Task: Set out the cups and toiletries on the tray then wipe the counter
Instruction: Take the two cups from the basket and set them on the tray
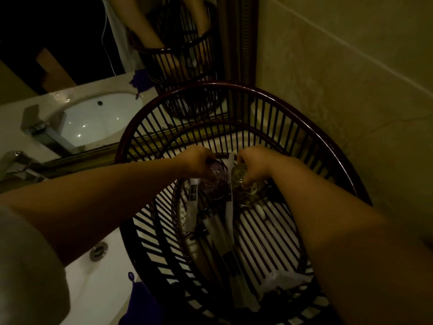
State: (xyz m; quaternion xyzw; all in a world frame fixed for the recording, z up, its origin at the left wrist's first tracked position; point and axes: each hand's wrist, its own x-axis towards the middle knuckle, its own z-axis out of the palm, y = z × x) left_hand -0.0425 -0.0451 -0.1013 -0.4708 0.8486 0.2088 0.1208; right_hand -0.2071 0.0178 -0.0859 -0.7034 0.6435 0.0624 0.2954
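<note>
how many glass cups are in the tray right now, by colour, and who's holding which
purple glass cup: 1, gripped by the left hand
yellowish glass cup: 1, gripped by the right hand
total: 2 cups, both down inside the slatted tray

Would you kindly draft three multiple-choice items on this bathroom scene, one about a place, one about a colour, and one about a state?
1. Where are the wrapped toiletries?
A. In the sink
B. On the bottom of the slatted tray
C. On the faucet

2. What tint has the cup in the left hand?
A. Purple
B. Red
C. Blue

3. What is the right hand doing?
A. Resting flat on the counter
B. Hanging idle
C. Gripping a yellowish glass cup

Answers:
1 B, the packets lie on the tray slats.
2 A, its glass looks purple.
3 C, its fingers curl round the cup's rim.
</note>
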